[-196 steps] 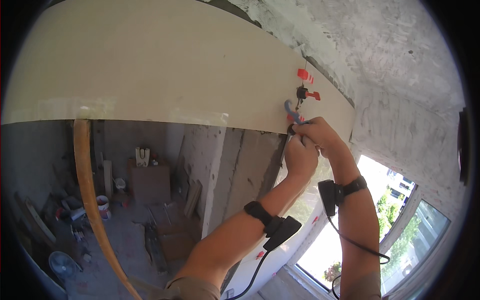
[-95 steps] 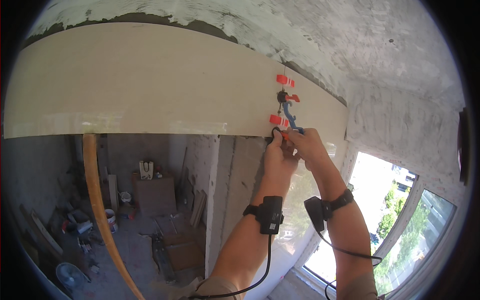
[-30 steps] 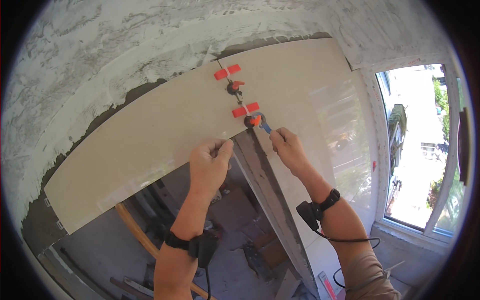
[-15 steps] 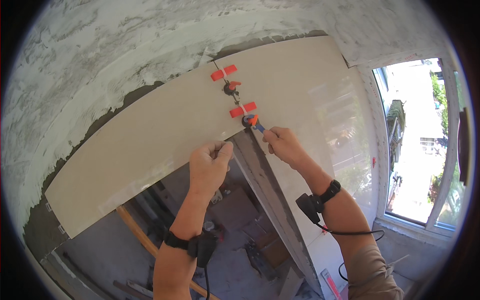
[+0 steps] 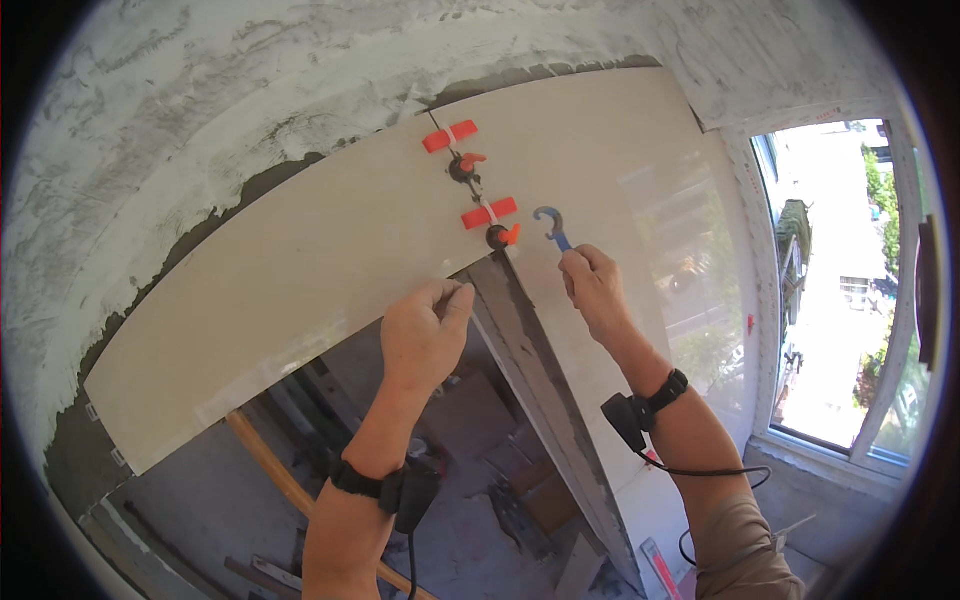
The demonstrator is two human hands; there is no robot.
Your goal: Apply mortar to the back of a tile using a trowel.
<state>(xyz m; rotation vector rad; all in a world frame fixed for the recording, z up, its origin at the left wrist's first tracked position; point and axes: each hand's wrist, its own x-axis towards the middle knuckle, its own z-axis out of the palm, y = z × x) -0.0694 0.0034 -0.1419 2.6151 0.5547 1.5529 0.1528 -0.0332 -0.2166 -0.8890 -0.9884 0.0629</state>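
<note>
My right hand grips a blue-handled hook wrench, its curved jaw standing apart to the right of the lower tile leveler. That leveler is round and black with an orange lever, seated on the joint between a left beige tile and a right beige tile. Higher on the joint sit another leveler and two red wedges, an upper one and a lower one. My left hand is closed just under the left tile's lower edge; its curled fingers hide anything they hold.
Grey wet mortar and a rough plastered wall border the tiles above. Below is an opening with a concrete jamb, a wooden pole and clutter. A window is at the right. Cables hang from bands on both my wrists.
The hook wrench has come off the lower leveler, and my right hand has drawn it to the right. My left hand has barely moved.
</note>
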